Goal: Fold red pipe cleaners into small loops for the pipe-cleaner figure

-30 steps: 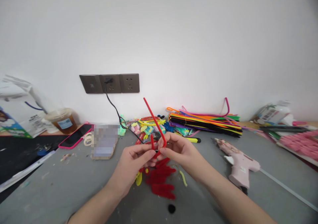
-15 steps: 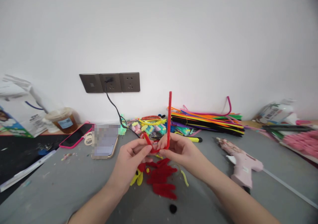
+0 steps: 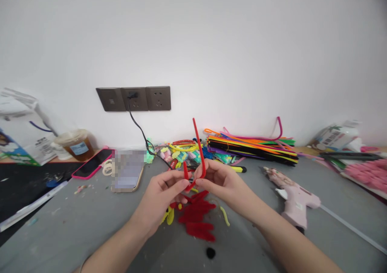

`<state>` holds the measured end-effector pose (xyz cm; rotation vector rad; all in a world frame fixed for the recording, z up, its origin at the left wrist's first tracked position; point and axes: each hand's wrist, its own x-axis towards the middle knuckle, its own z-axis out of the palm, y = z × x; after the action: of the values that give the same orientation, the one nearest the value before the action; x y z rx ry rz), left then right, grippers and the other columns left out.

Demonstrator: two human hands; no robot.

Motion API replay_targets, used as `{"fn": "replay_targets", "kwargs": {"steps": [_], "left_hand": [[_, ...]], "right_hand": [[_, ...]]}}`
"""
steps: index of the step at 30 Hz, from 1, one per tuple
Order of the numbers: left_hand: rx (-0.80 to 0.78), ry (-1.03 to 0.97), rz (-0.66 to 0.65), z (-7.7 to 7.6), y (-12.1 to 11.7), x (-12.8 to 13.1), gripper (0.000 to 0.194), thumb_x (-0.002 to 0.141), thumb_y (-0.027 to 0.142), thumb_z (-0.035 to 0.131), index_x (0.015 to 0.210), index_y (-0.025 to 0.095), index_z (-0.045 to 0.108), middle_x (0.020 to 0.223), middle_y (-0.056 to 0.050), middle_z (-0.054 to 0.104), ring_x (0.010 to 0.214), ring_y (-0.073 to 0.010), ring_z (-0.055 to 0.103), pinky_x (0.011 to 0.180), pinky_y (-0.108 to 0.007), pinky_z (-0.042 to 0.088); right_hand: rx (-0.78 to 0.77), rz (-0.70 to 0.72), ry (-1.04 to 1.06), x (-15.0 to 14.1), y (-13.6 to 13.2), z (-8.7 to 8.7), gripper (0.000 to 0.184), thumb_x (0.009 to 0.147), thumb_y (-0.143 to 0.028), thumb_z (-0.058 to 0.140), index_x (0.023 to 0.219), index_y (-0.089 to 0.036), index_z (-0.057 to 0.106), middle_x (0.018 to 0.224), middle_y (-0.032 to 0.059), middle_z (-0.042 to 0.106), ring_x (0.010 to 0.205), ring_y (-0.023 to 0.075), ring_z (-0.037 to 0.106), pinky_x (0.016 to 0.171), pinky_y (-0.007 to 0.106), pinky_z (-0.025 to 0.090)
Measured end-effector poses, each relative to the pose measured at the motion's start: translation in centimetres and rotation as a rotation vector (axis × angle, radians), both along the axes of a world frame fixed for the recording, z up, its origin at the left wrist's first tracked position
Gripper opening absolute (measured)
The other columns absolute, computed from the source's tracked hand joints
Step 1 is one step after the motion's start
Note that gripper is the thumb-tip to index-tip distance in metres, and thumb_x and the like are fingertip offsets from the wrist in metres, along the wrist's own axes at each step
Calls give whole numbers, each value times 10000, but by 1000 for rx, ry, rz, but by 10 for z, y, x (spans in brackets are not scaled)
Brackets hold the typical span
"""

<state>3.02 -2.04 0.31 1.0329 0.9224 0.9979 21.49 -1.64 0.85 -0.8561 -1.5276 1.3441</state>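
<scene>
A bent red pipe cleaner (image 3: 198, 140) is held in the air between my two hands, its long end pointing up and its short end rising at the left. My left hand (image 3: 165, 194) pinches it near the short bend. Close by, my right hand (image 3: 222, 180) grips it at the corner below the long end. Beneath them on the grey table lie several fuzzy red pieces (image 3: 198, 220), yellow fuzzy pieces (image 3: 170, 215), a short pale yellow strip (image 3: 224, 216) and a black pompom (image 3: 211, 253).
A bundle of coloured pipe cleaners (image 3: 256, 146) lies by the wall. At the right is a pink glue gun (image 3: 294, 200); at the left are a phone (image 3: 128, 172), a pink-cased phone (image 3: 93, 164) and a cup of brown drink (image 3: 77, 146). A utility knife (image 3: 238, 169) lies behind my right hand.
The pipe cleaner's long end has tilted to the left, and its short end now stands more upright. My hands have come slightly closer together, still holding it.
</scene>
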Motion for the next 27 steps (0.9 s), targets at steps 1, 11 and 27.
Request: {"fn": "replay_targets", "kwargs": {"steps": [1, 11, 27], "left_hand": [[-5, 13, -16, 1, 0, 0, 386, 682, 444, 861, 897, 137, 767, 734, -30, 663, 590, -88, 559, 559, -191, 525], [-25, -36, -31, 0, 1, 0, 327, 674, 379, 877, 802, 165, 666, 636, 29, 641, 564, -81, 591, 590, -185, 514], [41, 47, -98, 2, -1, -2, 278, 707, 398, 840, 739, 161, 698, 629, 19, 621, 531, -83, 547, 588, -215, 510]], "right_hand": [[-3, 0, -2, 0, 0, 0, 278, 839, -431, 735, 826, -188, 599, 780, 9, 615, 726, 153, 545, 661, 275, 437], [-18, 7, 1, 0, 0, 1, 324, 806, -462, 769, 810, -185, 602, 778, 7, 593, 733, 154, 540, 660, 278, 442], [-42, -10, 58, -1, 1, -1, 311, 764, -393, 816, 785, -195, 578, 810, 16, 661, 743, 151, 609, 690, 279, 497]]}}
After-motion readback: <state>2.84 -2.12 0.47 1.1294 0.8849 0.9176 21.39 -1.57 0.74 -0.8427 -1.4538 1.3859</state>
